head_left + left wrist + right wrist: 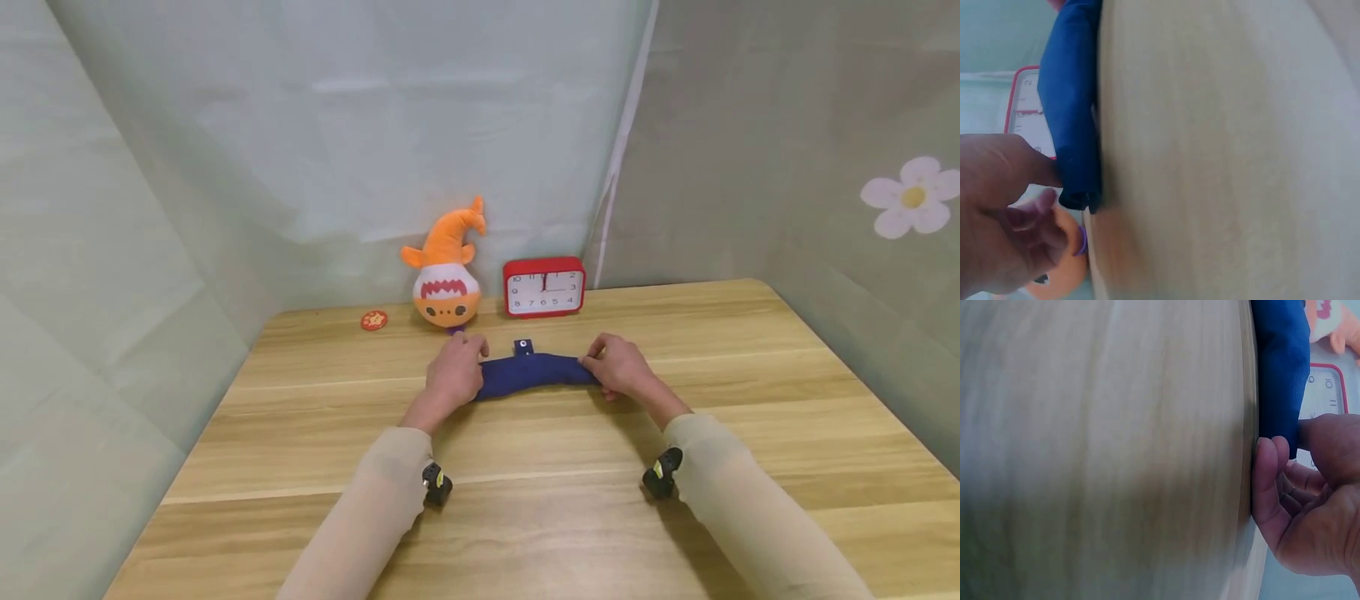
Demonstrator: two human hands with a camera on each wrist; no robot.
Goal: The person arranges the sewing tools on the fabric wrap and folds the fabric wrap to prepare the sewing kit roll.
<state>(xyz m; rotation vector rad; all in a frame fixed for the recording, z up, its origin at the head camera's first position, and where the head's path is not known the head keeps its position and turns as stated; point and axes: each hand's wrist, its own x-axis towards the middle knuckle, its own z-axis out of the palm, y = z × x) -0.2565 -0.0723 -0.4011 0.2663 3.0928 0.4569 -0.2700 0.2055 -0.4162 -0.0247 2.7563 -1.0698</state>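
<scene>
A folded strip of dark blue cloth (532, 373) stretches between both hands in the head view, slightly bowed. A small tab with a round snap (523, 345) sticks out from its far edge. My left hand (456, 367) holds the left end. In the left wrist view the thumb tip goes behind the blue cloth (1075, 106), and the other fingers curl loosely beside its end. My right hand (618, 365) pinches the right end. From the right wrist, the thumb lies behind the blue cloth (1280, 375), with curled fingers at its lower corner.
An orange and white shark plush (447, 275) leans against the curtain behind the left hand. Beside it stands a red-framed clock (544, 287). A round red disc (373, 320) lies left of the plush. All are on a wood-grain table (525, 517).
</scene>
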